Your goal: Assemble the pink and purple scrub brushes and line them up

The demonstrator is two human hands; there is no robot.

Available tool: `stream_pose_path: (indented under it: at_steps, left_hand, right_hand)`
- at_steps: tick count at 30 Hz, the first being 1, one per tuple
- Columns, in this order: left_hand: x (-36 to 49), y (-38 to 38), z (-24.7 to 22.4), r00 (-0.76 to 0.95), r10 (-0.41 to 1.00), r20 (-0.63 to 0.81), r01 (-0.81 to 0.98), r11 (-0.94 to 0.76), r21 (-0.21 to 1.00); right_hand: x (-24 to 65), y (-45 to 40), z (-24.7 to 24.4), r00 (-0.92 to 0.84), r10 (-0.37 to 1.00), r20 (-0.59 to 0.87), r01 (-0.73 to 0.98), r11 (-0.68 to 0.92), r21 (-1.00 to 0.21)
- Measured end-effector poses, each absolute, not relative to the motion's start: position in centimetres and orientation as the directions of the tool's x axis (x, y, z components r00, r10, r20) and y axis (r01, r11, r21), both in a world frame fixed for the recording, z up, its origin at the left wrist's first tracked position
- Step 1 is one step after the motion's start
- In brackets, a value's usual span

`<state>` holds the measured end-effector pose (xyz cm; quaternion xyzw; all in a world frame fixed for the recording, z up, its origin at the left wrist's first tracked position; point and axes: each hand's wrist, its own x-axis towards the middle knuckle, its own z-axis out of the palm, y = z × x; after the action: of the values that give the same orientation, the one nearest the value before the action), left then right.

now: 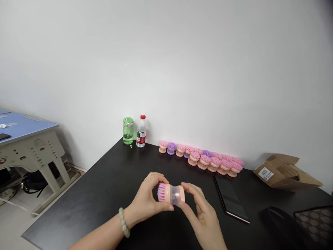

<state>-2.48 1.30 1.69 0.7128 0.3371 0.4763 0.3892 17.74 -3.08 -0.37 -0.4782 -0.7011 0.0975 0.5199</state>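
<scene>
Between both hands, above the black table [109,187], a bristle brush [174,195] lies on its side in the air. Its pink bristles point left, and a clear middle part joins two peach-coloured ends. My left hand [148,196], with a beaded bracelet on its wrist, grips the bristle end between thumb and fingers. The other end is pinched by the thumb and fingers of my right hand [199,208]. Behind them, along the wall, several similar brushes [204,160] stand upright in rows with pink or purple bristles facing up.
A green bottle [128,132] and a red-capped water bottle [141,133] stand at the back left corner. Right of my hands lies a dark tablet [231,199]. A crumpled brown paper bag [283,172] and a black mesh item [316,222] sit further right. A blue desk [28,125] stands left.
</scene>
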Motion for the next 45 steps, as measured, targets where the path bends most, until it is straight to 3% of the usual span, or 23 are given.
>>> stream_pose_path:
  at_steps: [3,9,16,21,26,30,39,43,45]
  left_hand:
    - [-2.5,1.5,1.6,0.311,0.887,0.342,0.068,-0.380,0.922]
    - [-1.9,1.4,1.4,0.464,0.881,0.096,-0.180,-0.012,0.984]
    - [-1.6,1.2,1.6,0.494,0.865,0.088,-0.177,0.001,0.984]
    - [-2.0,1.4,1.5,0.481,0.871,0.099,-0.182,-0.012,0.983]
    - [-2.2,1.3,1.5,0.471,0.837,0.277,-0.105,-0.258,0.960]
    - [-2.2,1.4,1.1,0.437,0.834,0.337,-0.039,-0.357,0.933]
    - [-2.0,1.2,1.2,0.393,0.864,0.314,0.211,-0.418,0.884]
    - [-1.8,1.6,0.6,0.339,0.904,0.260,0.168,-0.330,0.929]
    - [-1.7,1.9,0.3,0.314,0.920,0.235,0.151,-0.293,0.944]
  right_hand:
    - [17.8,-3.1,-0.1,-0.072,0.739,0.670,0.576,0.579,-0.577]
    - [17.4,-3.6,1.0,-0.254,0.565,0.785,0.583,0.737,-0.342]
    - [16.8,-3.8,1.4,-0.328,0.399,0.856,0.550,0.818,-0.171]
    - [17.6,-3.7,0.8,-0.216,0.552,0.805,0.608,0.721,-0.331]
    - [18.2,-3.6,-0.2,-0.088,0.756,0.648,0.570,0.572,-0.590]
    - [18.0,-3.5,-0.9,-0.045,0.866,0.498,0.472,0.458,-0.753]
    - [17.4,-2.6,-0.5,-0.021,0.958,0.287,0.411,0.269,-0.871]
    - [17.0,-1.8,-1.3,-0.069,0.980,0.184,0.413,0.196,-0.890]
    - [16.9,-1.5,-1.9,-0.077,0.977,0.200,0.429,0.213,-0.878]
